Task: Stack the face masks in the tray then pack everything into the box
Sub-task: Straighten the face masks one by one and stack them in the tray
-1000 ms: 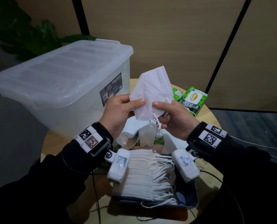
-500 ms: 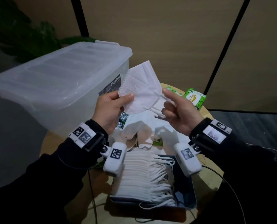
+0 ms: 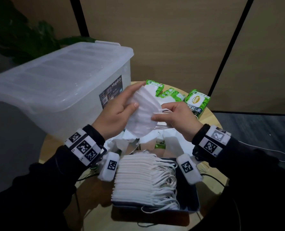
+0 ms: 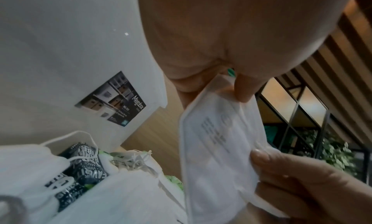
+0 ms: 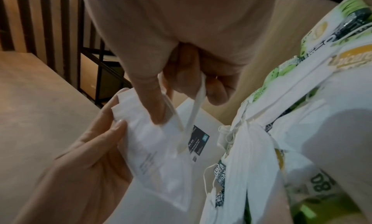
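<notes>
A folded white face mask [image 3: 142, 116] hangs in the air above the table, held by both hands. My left hand [image 3: 120, 110] grips its left edge between thumb and fingers; the mask [image 4: 217, 149] shows faint print on its face. My right hand [image 3: 175, 117] pinches its right edge and ear loops [image 5: 191, 109], with the mask [image 5: 153, 149] below the fingers. Below the hands, a dark tray [image 3: 191, 197] holds a neat row of several stacked masks [image 3: 138, 179]. Loose masks [image 3: 155, 139] lie in a heap behind the tray.
A large translucent box [image 3: 58, 84] with its lid on stands at the left, partly on the round wooden table [image 3: 211, 117]. Green wet-wipe packs [image 3: 196, 100] lie at the table's far side, some under loose masks. Thin cables run off the right edge.
The mask came down from upright in front of me and turned flat, nearer the table. Both hands lowered with it and my right hand shifted its hold onto the ear loops.
</notes>
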Tool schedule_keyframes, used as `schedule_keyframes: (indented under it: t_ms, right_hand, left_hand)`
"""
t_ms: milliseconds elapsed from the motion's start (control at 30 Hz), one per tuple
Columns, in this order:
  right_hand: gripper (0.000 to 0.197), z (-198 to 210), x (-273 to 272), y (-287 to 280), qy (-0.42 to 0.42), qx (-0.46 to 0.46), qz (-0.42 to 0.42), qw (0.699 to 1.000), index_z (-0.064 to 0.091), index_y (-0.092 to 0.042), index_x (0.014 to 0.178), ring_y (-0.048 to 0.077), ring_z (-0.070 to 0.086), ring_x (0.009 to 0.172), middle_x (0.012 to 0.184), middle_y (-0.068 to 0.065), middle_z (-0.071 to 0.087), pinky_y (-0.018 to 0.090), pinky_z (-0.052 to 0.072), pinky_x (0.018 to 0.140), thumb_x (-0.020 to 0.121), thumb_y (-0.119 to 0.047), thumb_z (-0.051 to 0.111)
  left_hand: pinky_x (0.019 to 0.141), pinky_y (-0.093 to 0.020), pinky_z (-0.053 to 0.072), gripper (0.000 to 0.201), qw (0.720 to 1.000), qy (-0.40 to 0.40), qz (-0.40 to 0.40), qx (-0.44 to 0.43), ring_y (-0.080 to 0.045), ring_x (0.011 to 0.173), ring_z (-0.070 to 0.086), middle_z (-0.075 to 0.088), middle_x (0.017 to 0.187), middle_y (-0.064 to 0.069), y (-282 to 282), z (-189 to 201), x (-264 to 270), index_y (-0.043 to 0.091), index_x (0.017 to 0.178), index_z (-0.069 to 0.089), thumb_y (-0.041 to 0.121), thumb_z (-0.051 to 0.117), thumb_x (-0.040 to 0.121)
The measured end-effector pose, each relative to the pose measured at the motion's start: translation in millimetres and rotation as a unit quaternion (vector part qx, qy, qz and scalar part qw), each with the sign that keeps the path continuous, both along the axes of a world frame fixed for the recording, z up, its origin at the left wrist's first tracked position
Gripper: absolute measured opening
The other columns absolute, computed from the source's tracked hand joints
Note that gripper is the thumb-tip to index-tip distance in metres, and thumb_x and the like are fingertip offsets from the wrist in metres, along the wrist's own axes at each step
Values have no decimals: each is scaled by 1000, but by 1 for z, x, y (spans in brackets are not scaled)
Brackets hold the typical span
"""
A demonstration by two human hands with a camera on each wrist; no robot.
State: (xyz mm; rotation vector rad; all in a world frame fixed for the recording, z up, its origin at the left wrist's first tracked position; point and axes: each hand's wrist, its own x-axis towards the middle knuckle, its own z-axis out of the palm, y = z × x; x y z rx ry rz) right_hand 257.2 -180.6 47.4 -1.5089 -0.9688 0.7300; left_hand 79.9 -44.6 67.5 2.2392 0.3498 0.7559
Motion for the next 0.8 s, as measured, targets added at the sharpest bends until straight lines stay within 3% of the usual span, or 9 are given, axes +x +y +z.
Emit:
schedule_keyframes:
  t_ms: [67, 133, 233, 333, 433, 567, 633, 700, 800]
  right_hand:
    - [5, -3, 0, 0, -1, -30, 25, 999, 75, 0, 84, 6, 37, 45, 52, -9, 53, 22, 30, 50, 83, 2, 79]
    - [5, -5, -1, 0, 5, -38, 42, 998, 74, -3, 82, 10, 32, 48, 53, -7, 46, 24, 26, 50, 86, -1, 77]
    - [18, -6, -2, 1, 6, -26, 36, 999, 73, -10, 74, 9, 36, 47, 50, -10, 49, 21, 28, 49, 92, -9, 73]
    - [13, -9, 0, 2, -54, -16, 36, 998, 78, -5, 87, 7, 62, 61, 70, 3, 73, 21, 46, 62, 95, -14, 72]
    - [14, -12, 0, 1, -87, -18, 45, 995, 78, -7, 89, 10, 66, 70, 80, 6, 77, 26, 50, 69, 96, -17, 71]
    - [12, -11, -4, 3, -107, -25, 95, 989, 79, -14, 90, 5, 65, 70, 80, -4, 76, 21, 50, 70, 97, -17, 70]
    - [13, -11, -6, 3, -90, -17, 97, 991, 79, -11, 89, 5, 64, 69, 78, -3, 75, 20, 49, 67, 97, -17, 70]
    - [17, -10, -5, 2, -75, -13, 82, 994, 77, -2, 87, 3, 58, 62, 69, -4, 69, 16, 44, 60, 95, -17, 73]
    - [17, -9, -2, 1, -47, -10, 57, 997, 73, -7, 76, -1, 53, 52, 57, -11, 63, 11, 39, 53, 91, -13, 76]
  left_hand:
    - [100, -11, 39, 48, 998, 25, 17, 55, 0, 124, 54, 57, 142, 13, 0, -5, -1, 29, 151, 44, 13, 51, 106]
    - [94, -21, 43, 42, 996, 32, 29, 78, -11, 115, 58, 63, 131, 5, 2, -11, 0, 21, 146, 46, 15, 53, 106]
    - [83, -27, 42, 36, 995, 32, 38, 81, -20, 106, 62, 66, 118, -1, 2, -15, 4, 18, 140, 46, 18, 55, 105]
    - [92, -33, 44, 50, 993, 55, 2, 103, -24, 109, 61, 67, 121, -8, -2, -18, 5, 29, 154, 35, 24, 51, 107]
    - [97, -43, 47, 59, 982, 82, -2, 169, -25, 113, 58, 61, 130, -6, -1, -17, 3, 42, 162, 19, 31, 45, 109]
    - [74, -44, 53, 55, 960, 72, 9, 269, -24, 91, 57, 50, 116, 3, -1, -16, 4, 36, 159, 32, 30, 49, 107]
    - [69, -41, 53, 47, 952, 72, 4, 298, -25, 86, 58, 50, 107, 3, -1, -14, 3, 31, 152, 46, 38, 49, 105]
    - [71, -41, 55, 46, 945, 85, -5, 316, -27, 88, 65, 62, 105, 1, 6, -13, 0, 25, 137, 59, 50, 51, 100]
    - [78, -39, 54, 48, 951, 134, -31, 278, -27, 95, 69, 75, 110, -3, 12, -12, -7, 26, 131, 60, 52, 65, 92]
